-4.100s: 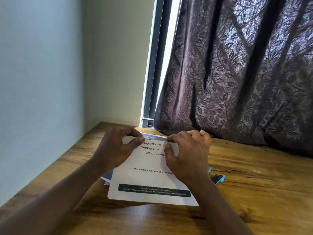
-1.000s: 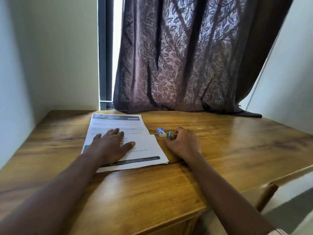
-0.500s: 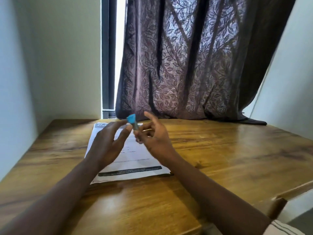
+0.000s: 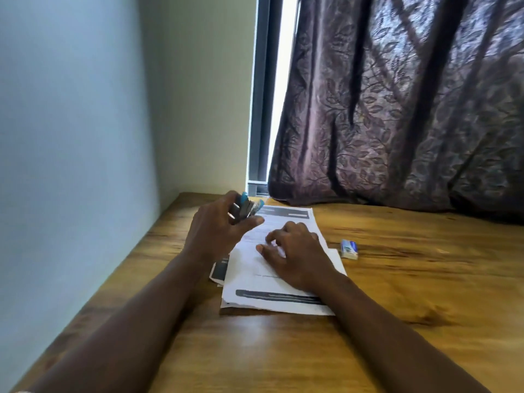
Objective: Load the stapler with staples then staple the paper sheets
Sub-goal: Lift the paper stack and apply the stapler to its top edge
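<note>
Left hand [image 4: 218,231] grip closed on small blue-and-metal stapler [image 4: 246,207], right hand [image 4: 295,256] flat, fingers spread on printed paper sheets [image 4: 255,279], staple box [image 4: 349,249] at 3 o'clock, wooden table [image 4: 397,307]

Stapler [image 4: 246,207] blurred, perhaps open; paper sheets' [image 4: 283,303] print unreadable.

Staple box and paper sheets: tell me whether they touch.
Apart. The head view shows a strip of bare table between the staple box and the right edge of the paper sheets.
</note>
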### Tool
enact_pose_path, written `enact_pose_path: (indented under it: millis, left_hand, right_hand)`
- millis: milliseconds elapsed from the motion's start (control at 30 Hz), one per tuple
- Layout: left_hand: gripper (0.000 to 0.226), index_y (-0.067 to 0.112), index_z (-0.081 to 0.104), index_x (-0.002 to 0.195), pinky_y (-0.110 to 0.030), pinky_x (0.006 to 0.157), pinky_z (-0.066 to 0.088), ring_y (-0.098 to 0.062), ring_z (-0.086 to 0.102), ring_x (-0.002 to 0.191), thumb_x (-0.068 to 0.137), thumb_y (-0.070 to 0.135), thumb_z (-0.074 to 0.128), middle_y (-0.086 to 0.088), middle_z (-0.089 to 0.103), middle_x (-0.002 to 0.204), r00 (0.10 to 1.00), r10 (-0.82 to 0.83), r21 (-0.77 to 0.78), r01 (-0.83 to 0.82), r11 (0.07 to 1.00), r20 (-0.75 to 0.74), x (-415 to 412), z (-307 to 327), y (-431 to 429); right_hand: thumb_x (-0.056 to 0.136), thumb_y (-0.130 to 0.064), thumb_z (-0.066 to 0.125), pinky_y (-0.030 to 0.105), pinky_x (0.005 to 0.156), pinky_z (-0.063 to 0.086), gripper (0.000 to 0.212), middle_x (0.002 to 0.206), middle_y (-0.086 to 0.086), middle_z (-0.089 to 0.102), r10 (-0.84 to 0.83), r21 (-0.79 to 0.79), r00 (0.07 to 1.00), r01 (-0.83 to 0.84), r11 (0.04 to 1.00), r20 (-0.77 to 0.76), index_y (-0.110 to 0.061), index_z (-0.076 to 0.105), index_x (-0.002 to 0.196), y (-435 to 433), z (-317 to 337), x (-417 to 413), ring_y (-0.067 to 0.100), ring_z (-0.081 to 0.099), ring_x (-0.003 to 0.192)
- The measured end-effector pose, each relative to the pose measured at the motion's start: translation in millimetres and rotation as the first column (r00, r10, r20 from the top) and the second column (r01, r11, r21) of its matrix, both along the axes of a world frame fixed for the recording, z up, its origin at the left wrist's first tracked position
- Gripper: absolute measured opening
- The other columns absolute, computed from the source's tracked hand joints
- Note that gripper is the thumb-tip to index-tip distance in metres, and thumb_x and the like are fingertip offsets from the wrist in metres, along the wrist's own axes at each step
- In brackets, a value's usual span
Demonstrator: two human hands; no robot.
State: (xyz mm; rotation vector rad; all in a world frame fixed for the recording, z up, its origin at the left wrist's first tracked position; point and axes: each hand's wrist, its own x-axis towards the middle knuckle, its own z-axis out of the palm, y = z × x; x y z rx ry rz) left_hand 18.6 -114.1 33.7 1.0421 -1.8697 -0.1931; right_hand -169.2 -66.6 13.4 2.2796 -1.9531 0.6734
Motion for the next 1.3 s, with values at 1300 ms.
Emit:
enact_pose_path:
  millis: [1300]
  left_hand:
    - [0.046,0.025,0.072,0.115,-0.021,0.071,0.048,-0.013,0.066,0.085,0.074,0.036,0.091,0.004,0.075,0.112,0.873,0.068,-0.161,0.012,0.987,0.483,16,22,16]
  right_hand:
    - [0.083,-0.019,0.071,0.051,0.112,0.025,0.034,0.116,0.002,0.064,-0.013,-0.294,0.985,-0.038,0.955,-0.171,-0.028,0.068,0.116,5,20,-1,0.027,0.052,0.116]
